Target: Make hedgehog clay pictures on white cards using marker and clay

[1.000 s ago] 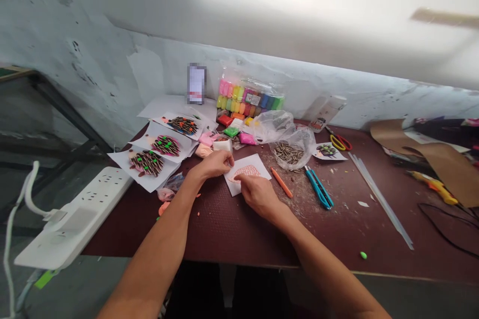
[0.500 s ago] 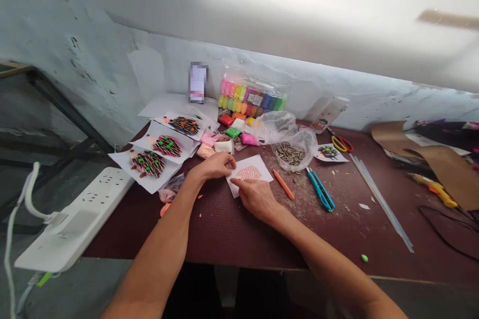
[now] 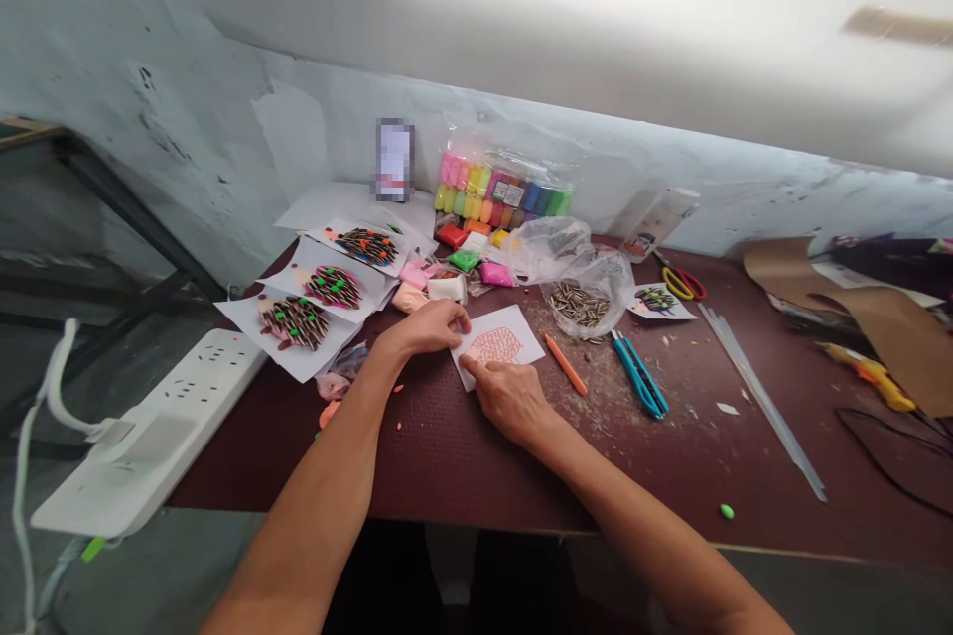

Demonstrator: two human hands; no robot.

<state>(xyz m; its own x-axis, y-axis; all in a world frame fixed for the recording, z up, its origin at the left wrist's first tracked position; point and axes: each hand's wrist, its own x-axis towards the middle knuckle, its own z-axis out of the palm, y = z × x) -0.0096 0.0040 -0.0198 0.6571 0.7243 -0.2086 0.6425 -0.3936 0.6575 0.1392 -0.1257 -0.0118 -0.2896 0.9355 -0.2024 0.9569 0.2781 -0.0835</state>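
Note:
A white paper sheet [image 3: 525, 325] with an orange patterned shape [image 3: 497, 345] on it lies on the table in front of me. My left hand [image 3: 432, 325] rests at the sheet's left edge, fingers curled inward and closed; what they pinch, if anything, is hidden. My right hand [image 3: 510, 392] lies over the sheet's lower edge, its index fingertip touching the left end of the orange shape. Its other fingers are folded under, and whether they hold something small is hidden. An orange pen-like stick [image 3: 566, 364] lies just right of the sheet.
Left are papers bearing spiky hedgehog figures [image 3: 294, 322] and a power strip [image 3: 149, 437]. Behind lie clay packs [image 3: 495, 273] and a phone [image 3: 394, 161]. Rightward are a bag of striped seeds [image 3: 581, 306], a teal cutter [image 3: 640, 375], scissors [image 3: 683, 283], glue sticks [image 3: 763, 402] and a glue gun [image 3: 868, 377].
The view has shifted very slightly. Both hands keep almost the same place and pose on the sheet, and nothing else has visibly moved.

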